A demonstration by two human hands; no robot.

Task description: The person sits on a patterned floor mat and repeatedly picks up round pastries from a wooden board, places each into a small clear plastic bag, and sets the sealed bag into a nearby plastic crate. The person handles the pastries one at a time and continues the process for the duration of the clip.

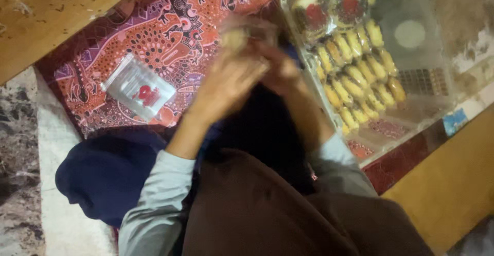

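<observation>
Holding a small blurred pastry (235, 39) at upper centre, our left hand (229, 81) and right hand (280, 71) meet. We cannot tell either grip. We should probably steady it beside the clear cookie tray (411, 109).

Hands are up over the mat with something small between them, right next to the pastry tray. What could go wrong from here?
1. The small pale piece sits between the left hand and right hand above the patterned mat; the view is blurred, so the hold is unclear and it might drop.
2. The right hand is close to the clear tray of yellow pastries; a sideways move could knock the rows.
3. The small clear packet lies loose beside the left forearm and might get swept.
</observation>
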